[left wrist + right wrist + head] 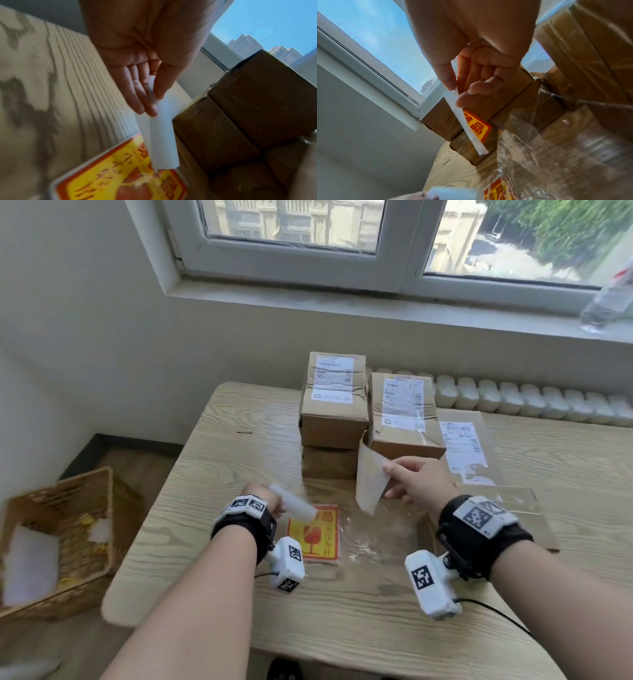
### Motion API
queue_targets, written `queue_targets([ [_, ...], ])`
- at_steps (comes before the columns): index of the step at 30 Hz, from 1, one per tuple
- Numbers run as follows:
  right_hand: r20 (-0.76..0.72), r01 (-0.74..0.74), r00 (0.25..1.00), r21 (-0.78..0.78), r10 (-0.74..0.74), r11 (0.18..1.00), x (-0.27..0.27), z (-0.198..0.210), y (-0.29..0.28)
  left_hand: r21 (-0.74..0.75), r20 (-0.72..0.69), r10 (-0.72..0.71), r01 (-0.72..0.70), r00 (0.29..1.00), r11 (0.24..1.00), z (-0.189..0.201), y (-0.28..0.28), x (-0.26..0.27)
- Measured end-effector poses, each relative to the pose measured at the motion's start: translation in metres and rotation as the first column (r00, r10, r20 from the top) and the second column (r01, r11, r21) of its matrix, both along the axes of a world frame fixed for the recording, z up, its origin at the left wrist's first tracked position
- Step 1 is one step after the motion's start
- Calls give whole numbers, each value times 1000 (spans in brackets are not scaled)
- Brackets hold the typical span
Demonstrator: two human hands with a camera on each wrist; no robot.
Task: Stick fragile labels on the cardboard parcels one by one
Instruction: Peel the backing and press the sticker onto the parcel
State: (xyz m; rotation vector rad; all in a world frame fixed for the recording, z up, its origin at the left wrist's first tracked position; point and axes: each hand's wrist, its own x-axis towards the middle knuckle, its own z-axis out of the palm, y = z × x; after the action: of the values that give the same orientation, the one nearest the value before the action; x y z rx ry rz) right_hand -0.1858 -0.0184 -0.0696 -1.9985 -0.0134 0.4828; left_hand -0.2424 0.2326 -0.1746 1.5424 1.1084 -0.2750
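Left hand (270, 501) pinches curled white backing (294, 503) over label stack (315, 537), lower centre. Right hand (421, 479) pinches peeled label (371, 477), blocking parcels (334, 405) behind. Wicker basket (78, 498) lower left beside desk (222, 460).

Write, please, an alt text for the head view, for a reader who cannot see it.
Over a wooden table, the right hand pinches a peeled label before stacked cardboard parcels, while the left hand holds a curled white backing strip above a pack of fragile labels.
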Motion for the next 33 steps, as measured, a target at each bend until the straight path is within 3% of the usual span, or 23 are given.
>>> queue_targets([
  [3,-10,-20,1000,-39,20,999,2,-8,9,-51,85,38,-34,996,998,6,-1,18],
  [6,-10,-35,999,-44,35,998,5,-13,15,-78,51,135,-130,990,988,0,7,23],
  [14,8,-49,999,-42,50,998,10,-16,21,108,-38,-59,63,997,992,-38,33,29],
  [17,16,-53,998,-30,54,998,10,-11,19,260,-83,-40,60,996,964,7,23,20],
  [19,24,-53,998,-12,53,999,9,-4,17,337,-98,-103,130,990,933,35,15,15],
  [24,33,-75,997,12,75,997,7,19,2,162,-85,-426,435,901,886,85,-11,14],
  [28,85,-74,994,53,70,996,5,44,-17,132,8,-515,509,857,850,133,-41,17],
  [33,169,-117,980,76,103,990,-1,71,-40,118,167,-522,509,836,853,185,-90,27],
])
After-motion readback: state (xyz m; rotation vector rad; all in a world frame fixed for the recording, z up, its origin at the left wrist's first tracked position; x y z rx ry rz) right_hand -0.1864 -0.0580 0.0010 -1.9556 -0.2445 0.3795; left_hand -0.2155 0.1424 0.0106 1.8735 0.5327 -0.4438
